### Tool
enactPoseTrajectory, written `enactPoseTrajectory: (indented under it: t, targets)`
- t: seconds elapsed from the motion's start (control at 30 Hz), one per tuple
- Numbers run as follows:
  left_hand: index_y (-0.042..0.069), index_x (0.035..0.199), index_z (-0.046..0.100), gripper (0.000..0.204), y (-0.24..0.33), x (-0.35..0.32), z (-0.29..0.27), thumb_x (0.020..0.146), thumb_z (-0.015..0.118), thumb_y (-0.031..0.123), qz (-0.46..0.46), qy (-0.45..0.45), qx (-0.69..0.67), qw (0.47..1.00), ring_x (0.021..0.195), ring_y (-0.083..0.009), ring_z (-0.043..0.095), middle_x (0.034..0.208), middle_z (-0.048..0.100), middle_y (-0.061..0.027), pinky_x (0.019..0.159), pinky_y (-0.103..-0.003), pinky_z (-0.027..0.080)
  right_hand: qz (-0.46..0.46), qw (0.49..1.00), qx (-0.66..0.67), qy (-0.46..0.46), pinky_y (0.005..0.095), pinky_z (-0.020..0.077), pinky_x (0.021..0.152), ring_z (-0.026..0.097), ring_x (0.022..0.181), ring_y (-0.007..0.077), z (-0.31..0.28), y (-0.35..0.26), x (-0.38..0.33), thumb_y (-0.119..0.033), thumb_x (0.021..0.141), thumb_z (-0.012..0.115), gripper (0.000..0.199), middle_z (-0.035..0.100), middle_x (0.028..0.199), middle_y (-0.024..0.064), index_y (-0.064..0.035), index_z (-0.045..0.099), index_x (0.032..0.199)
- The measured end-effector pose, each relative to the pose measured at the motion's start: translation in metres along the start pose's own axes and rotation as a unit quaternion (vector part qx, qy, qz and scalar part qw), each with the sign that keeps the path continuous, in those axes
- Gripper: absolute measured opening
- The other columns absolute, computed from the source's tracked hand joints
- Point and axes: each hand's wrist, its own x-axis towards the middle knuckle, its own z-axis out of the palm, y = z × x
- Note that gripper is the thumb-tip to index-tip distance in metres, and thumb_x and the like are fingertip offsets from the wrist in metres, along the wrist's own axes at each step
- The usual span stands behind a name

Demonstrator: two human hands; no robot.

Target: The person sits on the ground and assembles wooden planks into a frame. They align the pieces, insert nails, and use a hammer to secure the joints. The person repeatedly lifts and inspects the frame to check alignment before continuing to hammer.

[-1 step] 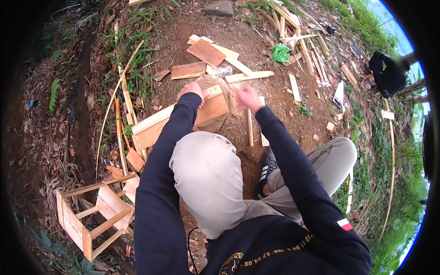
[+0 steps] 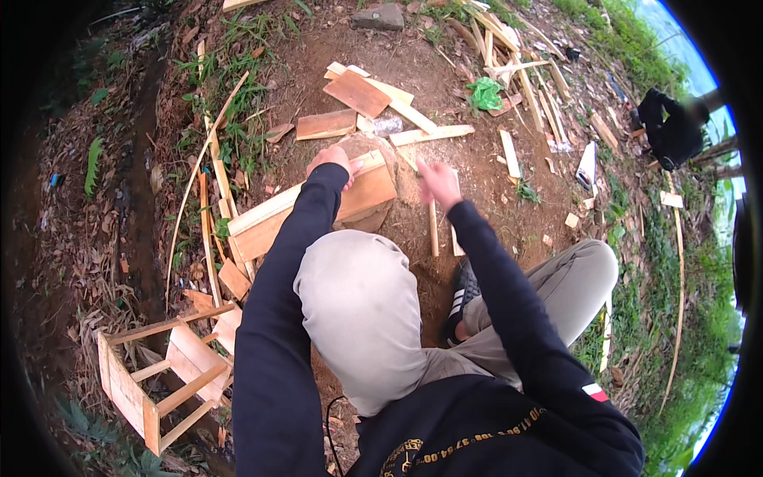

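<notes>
Bare dirt; left hand presses flat plank.

A small wooden crate frame of pale slats lies on the leaf litter, and everything else sits away from it. Just beyond the crate frame, up the slope, thin bamboo strips run across grass. Farther from the crate frame, on bare brown earth, lie two flat reddish boards and a crumpled clear plastic bottle. Beyond those, a grey stone rests at the far edge. Well across from the crate frame, a green plastic bag sits beside a heap of loose wooden slats. Farthest from the crate frame, a black bag sits among green weeds.
</notes>
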Motion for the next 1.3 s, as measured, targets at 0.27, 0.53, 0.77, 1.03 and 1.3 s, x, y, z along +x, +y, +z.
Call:
enactPoseTrajectory:
  t: [0.27, 0.53, 0.77, 1.03, 1.3]
  targets:
    - [0.005, 0.070, 0.071, 0.040, -0.007, 0.010, 0.003, 0.090, 0.068, 0.039, 0.007, -0.002, -0.009, 1.000, 0.054, -0.0105, 0.065, 0.064, 0.069, -0.0018, 0.058, -0.027, 0.053, -0.041, 0.903, -0.368, 0.217, 0.0508, 0.0509, 0.074, 0.064, 0.082, 0.0432, 0.034, 0.139, -0.070, -0.049, 0.092, 0.057, 0.047, 0.065, 0.090, 0.0244, -0.0019, 0.054, 0.096]
    - [0.002, 0.074, 0.071, 0.040, -0.003, 0.009, -0.002, 0.088, 0.071, 0.040, -0.013, -0.017, -0.021, 1.000, 0.054, -0.0109, 0.065, 0.067, 0.070, -0.0043, 0.056, -0.026, 0.054, -0.060, 0.902, -0.384, 0.191, 0.0491, 0.0500, 0.070, 0.064, 0.088, 0.0373, 0.033, 0.119, -0.077, -0.032, 0.094, 0.054, 0.028, 0.059, 0.101, 0.0192, -0.0049, 0.052, 0.100]
    - [0.006, 0.068, 0.069, 0.037, -0.017, 0.018, 0.002, 0.089, 0.070, 0.037, -0.006, -0.023, -0.044, 0.999, 0.052, -0.0099, 0.063, 0.062, 0.068, -0.0011, 0.055, -0.026, 0.051, 0.262, 0.868, 0.409, -0.101, 0.0282, 0.0222, 0.037, 0.028, 0.038, 0.0118, 0.003, 0.072, -0.073, -0.051, 0.101, 0.045, 0.043, 0.032, 0.054, -0.0025, -0.0102, 0.045, 0.086]
    - [0.008, 0.066, 0.068, 0.039, -0.015, 0.007, 0.000, 0.089, 0.069, 0.039, -0.003, -0.017, -0.038, 0.999, 0.054, -0.0094, 0.064, 0.061, 0.067, 0.0006, 0.059, -0.027, 0.052, -0.038, 0.990, 0.137, -0.016, 0.0282, 0.0333, 0.038, 0.041, 0.040, 0.0102, -0.005, -0.030, -0.133, -0.036, 0.102, 0.050, 0.034, 0.042, 0.053, -0.0018, -0.0075, 0.048, 0.084]
    - [0.003, 0.072, 0.071, 0.037, -0.022, 0.009, 0.003, 0.088, 0.070, 0.037, 0.001, 0.002, -0.056, 0.998, 0.055, -0.0109, 0.065, 0.067, 0.070, -0.0028, 0.059, -0.026, 0.055, -0.297, 0.919, -0.257, 0.029, 0.0488, 0.0432, 0.052, 0.057, 0.058, 0.0439, -0.020, -0.072, -0.135, -0.032, 0.099, 0.053, 0.032, 0.057, 0.060, 0.0218, -0.0027, 0.050, 0.086]
